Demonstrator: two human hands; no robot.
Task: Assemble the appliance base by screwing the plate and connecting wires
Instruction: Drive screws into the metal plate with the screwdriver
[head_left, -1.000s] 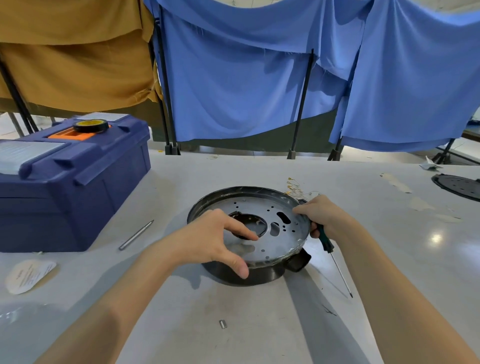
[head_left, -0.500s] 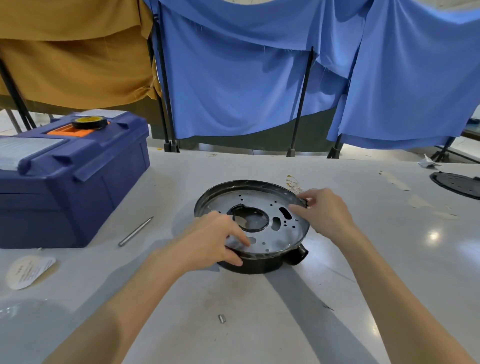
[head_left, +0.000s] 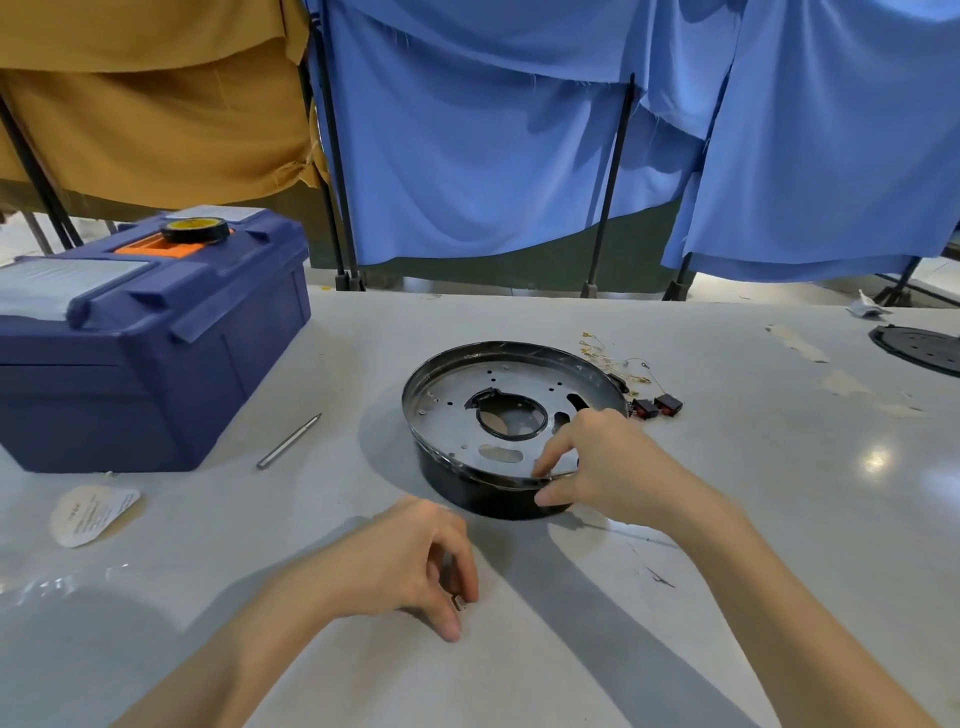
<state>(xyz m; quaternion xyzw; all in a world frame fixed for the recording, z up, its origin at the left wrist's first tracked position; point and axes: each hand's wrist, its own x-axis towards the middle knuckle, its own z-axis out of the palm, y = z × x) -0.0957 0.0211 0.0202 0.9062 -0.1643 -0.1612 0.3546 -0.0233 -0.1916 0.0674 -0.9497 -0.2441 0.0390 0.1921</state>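
The round black appliance base (head_left: 470, 491) stands on the white table, with a perforated metal plate (head_left: 462, 410) lying in its top. My right hand (head_left: 608, 467) pinches the near rim of the base and plate between thumb and fingers. My left hand (head_left: 410, 566) is down on the table in front of the base, its fingertips pinching a small metal screw (head_left: 459, 603). Thin wires with two black-and-red connectors (head_left: 657, 406) lie just right of the base.
A blue toolbox (head_left: 150, 353) with a tape roll (head_left: 195, 230) on its lid stands at the left. A metal rod (head_left: 289, 441) lies between it and the base. A paper label (head_left: 91, 514) lies front left. A black disc (head_left: 917, 348) sits far right.
My left hand left the plate and came down to the table onto the small screw. My right hand slid from the far right rim to the near rim. The screwdriver is no longer visible.
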